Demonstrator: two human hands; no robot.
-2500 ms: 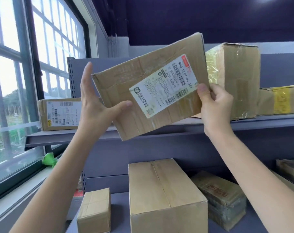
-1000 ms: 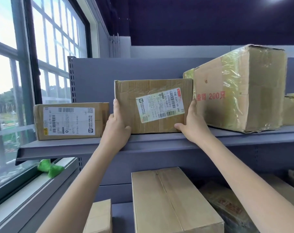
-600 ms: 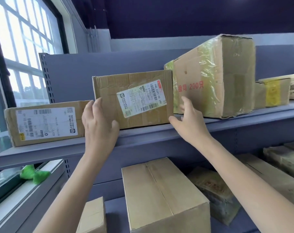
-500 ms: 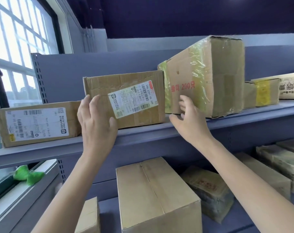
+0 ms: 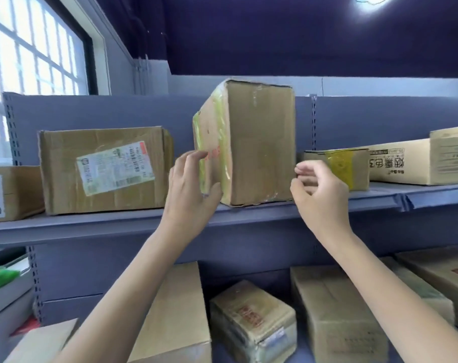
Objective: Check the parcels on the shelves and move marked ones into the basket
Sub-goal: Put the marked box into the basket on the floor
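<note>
A tall cardboard parcel [image 5: 259, 142] wrapped in yellowish tape stands on the upper grey shelf [image 5: 118, 224], with red print on its left face. My left hand [image 5: 191, 187] lies with spread fingers against that left face. My right hand [image 5: 319, 192] is at the parcel's lower right edge, fingers bent and just touching it. Neither hand has a firm hold. To the left stands the labelled parcel [image 5: 105, 171], apart from both hands. No basket is in view.
A small box with yellow tape [image 5: 338, 163] and a printed carton [image 5: 419, 163] stand to the right on the same shelf, and another labelled box [image 5: 10, 192] at the far left. Several parcels [image 5: 251, 318] fill the lower shelf. A window [image 5: 31, 61] is at the left.
I set the labelled parcel down on the shelf and let it go. Both hands moved right to the tall taped parcel, and my view turned right.
</note>
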